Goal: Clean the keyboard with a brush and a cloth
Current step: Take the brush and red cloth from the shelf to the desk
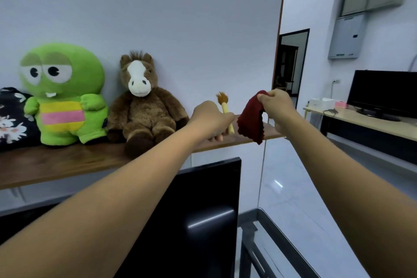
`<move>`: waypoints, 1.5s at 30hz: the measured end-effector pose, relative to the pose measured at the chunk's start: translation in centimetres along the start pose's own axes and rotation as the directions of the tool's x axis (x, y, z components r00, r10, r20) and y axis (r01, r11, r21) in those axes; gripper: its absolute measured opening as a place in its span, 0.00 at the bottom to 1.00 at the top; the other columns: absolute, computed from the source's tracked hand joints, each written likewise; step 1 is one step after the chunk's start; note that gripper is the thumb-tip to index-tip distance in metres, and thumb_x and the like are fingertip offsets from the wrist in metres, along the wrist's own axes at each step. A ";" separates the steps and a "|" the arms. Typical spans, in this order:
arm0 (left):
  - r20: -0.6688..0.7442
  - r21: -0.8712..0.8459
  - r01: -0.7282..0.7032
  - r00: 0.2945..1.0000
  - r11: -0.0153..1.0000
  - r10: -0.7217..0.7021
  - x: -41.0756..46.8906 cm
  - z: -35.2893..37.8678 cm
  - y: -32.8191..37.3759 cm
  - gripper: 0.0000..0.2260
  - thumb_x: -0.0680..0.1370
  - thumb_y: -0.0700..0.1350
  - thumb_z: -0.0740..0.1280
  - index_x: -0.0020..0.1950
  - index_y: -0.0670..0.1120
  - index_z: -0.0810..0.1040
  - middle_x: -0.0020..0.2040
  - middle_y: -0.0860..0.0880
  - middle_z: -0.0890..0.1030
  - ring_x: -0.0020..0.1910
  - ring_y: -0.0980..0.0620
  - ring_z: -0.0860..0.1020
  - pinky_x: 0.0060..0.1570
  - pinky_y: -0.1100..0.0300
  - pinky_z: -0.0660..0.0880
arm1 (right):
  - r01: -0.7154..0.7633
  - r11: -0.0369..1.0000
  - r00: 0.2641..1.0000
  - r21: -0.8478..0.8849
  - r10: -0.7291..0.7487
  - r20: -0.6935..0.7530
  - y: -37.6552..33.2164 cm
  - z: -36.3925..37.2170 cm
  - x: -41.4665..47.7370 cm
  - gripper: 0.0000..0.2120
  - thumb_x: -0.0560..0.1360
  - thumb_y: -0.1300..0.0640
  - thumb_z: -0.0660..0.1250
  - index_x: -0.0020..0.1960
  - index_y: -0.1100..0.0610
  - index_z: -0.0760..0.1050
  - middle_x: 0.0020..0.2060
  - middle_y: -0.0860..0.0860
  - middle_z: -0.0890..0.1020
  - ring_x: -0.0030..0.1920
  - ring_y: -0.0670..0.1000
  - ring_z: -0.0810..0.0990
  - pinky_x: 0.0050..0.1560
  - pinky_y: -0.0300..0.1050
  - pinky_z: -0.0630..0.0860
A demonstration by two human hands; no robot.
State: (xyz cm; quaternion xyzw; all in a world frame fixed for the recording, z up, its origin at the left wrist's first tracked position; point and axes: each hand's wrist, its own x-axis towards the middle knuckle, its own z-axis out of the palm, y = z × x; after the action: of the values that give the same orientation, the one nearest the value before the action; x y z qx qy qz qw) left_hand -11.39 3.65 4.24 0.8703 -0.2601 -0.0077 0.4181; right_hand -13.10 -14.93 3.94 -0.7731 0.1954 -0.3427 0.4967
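Head view: left hand (211, 117) grips brush (223, 100), right hand (276, 106) fingers (262, 97) pinch cloth (251, 119) hanging below; pickup step, next locate unseen keyboard.

Brush (225, 109): small, pale yellow handle, splayed tuft of brown bristles; near upright, bristles uppermost; gripped in the fist of the left hand (209, 119), tuft standing above the fingers, handle end showing below them

Cloth (252, 119): dark red, soft, wavy-edged; pinched at its top by the right hand (276, 106), hanging loose and crumpled below that hand, between the two hands, just beside the brush
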 end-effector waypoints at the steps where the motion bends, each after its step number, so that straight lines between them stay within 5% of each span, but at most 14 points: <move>1: 0.001 -0.021 -0.009 1.000 1.000 0.009 -1.6 0.0 0.3 0.15 0.75 0.48 0.63 0.34 0.41 0.78 0.20 0.48 0.76 0.15 0.55 0.68 0.24 0.65 0.68 | -0.008 1.000 1.000 0.030 0.008 -0.005 -0.4 -0.9 -1.4 0.06 0.80 0.55 0.63 0.51 0.58 0.75 0.38 0.50 0.75 0.36 0.48 0.73 0.38 0.42 0.71; 5: 0.022 -0.100 0.002 1.000 0.995 0.001 -7.7 0.6 0.3 0.13 0.76 0.47 0.62 0.38 0.40 0.80 0.22 0.49 0.77 0.14 0.56 0.68 0.21 0.67 0.68 | -0.106 0.971 0.994 0.215 0.110 -0.007 -1.6 -4.0 -7.8 0.08 0.80 0.57 0.64 0.43 0.56 0.73 0.35 0.52 0.74 0.29 0.48 0.71 0.26 0.38 0.69; 10: 0.095 -0.147 0.026 0.995 0.989 -0.012 -15.4 4.3 -3.6 0.16 0.75 0.47 0.63 0.35 0.38 0.81 0.26 0.45 0.81 0.14 0.54 0.70 0.18 0.68 0.65 | -0.185 0.942 0.983 0.280 0.182 0.038 0.8 -5.7 -16.6 0.11 0.81 0.59 0.63 0.39 0.54 0.70 0.34 0.50 0.74 0.32 0.48 0.72 0.35 0.43 0.67; 16: 0.238 -0.096 0.190 0.957 0.977 -0.163 -24.0 11.4 -12.2 0.18 0.77 0.48 0.64 0.28 0.44 0.75 0.20 0.49 0.76 0.17 0.55 0.73 0.23 0.66 0.69 | -0.312 0.950 0.942 0.025 0.306 0.136 8.7 -4.0 -26.7 0.11 0.80 0.60 0.64 0.39 0.54 0.70 0.35 0.49 0.75 0.36 0.47 0.73 0.38 0.41 0.68; 22: 0.355 -0.016 0.430 0.846 0.903 -0.397 -29.4 16.7 -19.2 0.16 0.78 0.46 0.61 0.33 0.42 0.77 0.19 0.52 0.75 0.17 0.55 0.72 0.20 0.68 0.67 | -0.411 0.905 0.880 -0.112 0.426 0.212 15.7 -2.1 -33.1 0.10 0.80 0.61 0.63 0.40 0.55 0.71 0.36 0.49 0.76 0.38 0.48 0.75 0.37 0.40 0.69; 27: 0.387 0.024 0.554 0.762 0.832 -0.519 -31.0 20.9 -21.9 0.18 0.81 0.47 0.58 0.40 0.38 0.79 0.26 0.46 0.79 0.19 0.52 0.74 0.25 0.63 0.75 | -0.469 0.876 0.838 -0.114 0.482 0.256 21.1 -0.7 -35.6 0.07 0.81 0.58 0.64 0.44 0.56 0.73 0.40 0.51 0.80 0.42 0.49 0.77 0.41 0.41 0.73; 33: 0.488 0.149 0.656 0.602 0.740 -0.632 -31.8 25.9 -22.8 0.18 0.83 0.49 0.56 0.42 0.38 0.76 0.28 0.44 0.78 0.19 0.51 0.75 0.20 0.65 0.71 | -0.525 0.805 0.753 -0.277 0.591 0.291 30.0 -2.9 -38.6 0.07 0.80 0.59 0.64 0.44 0.58 0.73 0.38 0.52 0.78 0.40 0.49 0.76 0.41 0.41 0.74; 37: 0.540 0.242 0.705 0.473 0.666 -0.696 -31.8 28.0 -23.5 0.16 0.82 0.44 0.59 0.42 0.35 0.77 0.29 0.42 0.77 0.23 0.49 0.76 0.19 0.63 0.69 | -0.554 0.716 0.732 -0.426 0.662 0.162 34.6 -4.5 -39.5 0.05 0.79 0.58 0.66 0.45 0.59 0.75 0.40 0.53 0.81 0.42 0.51 0.79 0.42 0.43 0.76; 42: 0.514 0.246 0.682 0.511 0.689 -0.689 -32.1 30.1 -24.7 0.13 0.82 0.42 0.58 0.45 0.35 0.76 0.31 0.42 0.80 0.21 0.49 0.77 0.21 0.62 0.73 | -0.428 0.627 0.737 -0.651 0.659 0.151 36.7 -5.0 -39.1 0.04 0.78 0.56 0.67 0.46 0.55 0.73 0.37 0.48 0.79 0.38 0.47 0.78 0.35 0.36 0.72; 45: 0.510 0.214 0.687 0.527 0.694 -0.679 -32.0 30.6 -25.1 0.14 0.82 0.44 0.58 0.45 0.36 0.76 0.33 0.42 0.83 0.23 0.47 0.79 0.24 0.61 0.77 | -0.288 0.532 0.777 -0.796 0.615 0.131 36.9 -4.4 -39.2 0.09 0.77 0.54 0.68 0.53 0.56 0.73 0.47 0.51 0.80 0.46 0.51 0.80 0.49 0.46 0.79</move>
State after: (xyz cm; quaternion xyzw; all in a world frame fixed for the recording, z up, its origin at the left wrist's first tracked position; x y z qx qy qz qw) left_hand -34.87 9.09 -40.61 0.8572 -0.0081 -0.4234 0.2930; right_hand -41.92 -8.40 -41.28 -0.8768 0.4094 0.0754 0.2408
